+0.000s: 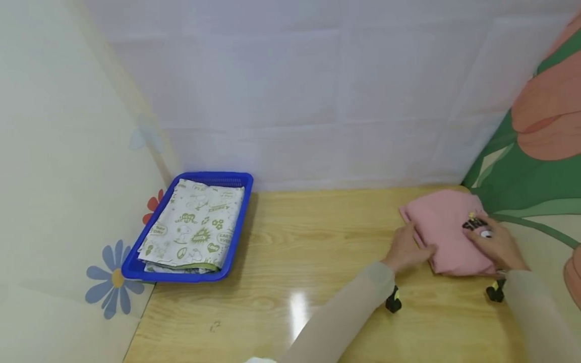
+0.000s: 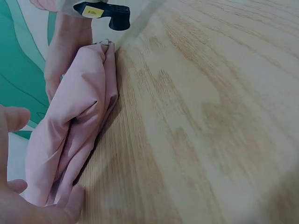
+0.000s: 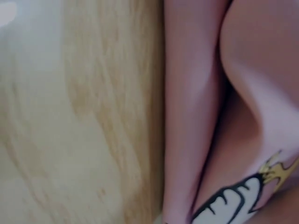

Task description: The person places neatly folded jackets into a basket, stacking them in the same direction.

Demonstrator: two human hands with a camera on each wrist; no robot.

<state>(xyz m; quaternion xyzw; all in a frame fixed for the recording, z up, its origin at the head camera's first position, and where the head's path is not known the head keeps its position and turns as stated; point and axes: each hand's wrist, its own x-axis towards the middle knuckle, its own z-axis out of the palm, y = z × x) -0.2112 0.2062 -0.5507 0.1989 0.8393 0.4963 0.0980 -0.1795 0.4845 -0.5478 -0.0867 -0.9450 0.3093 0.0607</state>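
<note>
A folded pink cloth (image 1: 445,232) with a black, white and yellow cartoon print lies on the right of the table, puffed up in soft layers. My left hand (image 1: 407,248) is at its left edge, thumb and fingers spread and touching the fabric; the left wrist view shows these fingers (image 2: 70,205) close up at the cloth's end. Over the right side, beside the print, rests my right hand (image 1: 497,244). The right wrist view shows the loose folds (image 3: 191,102) and part of the print, with little of the hand.
A blue plastic basket (image 1: 233,247) stands at the table's left, holding a folded white cloth (image 1: 192,227) with green cartoon prints. White sheeting (image 1: 290,101) hangs behind the wooden table (image 1: 313,242). Flower-patterned panels flank both sides. Each wrist wears a small black camera mount (image 1: 394,300).
</note>
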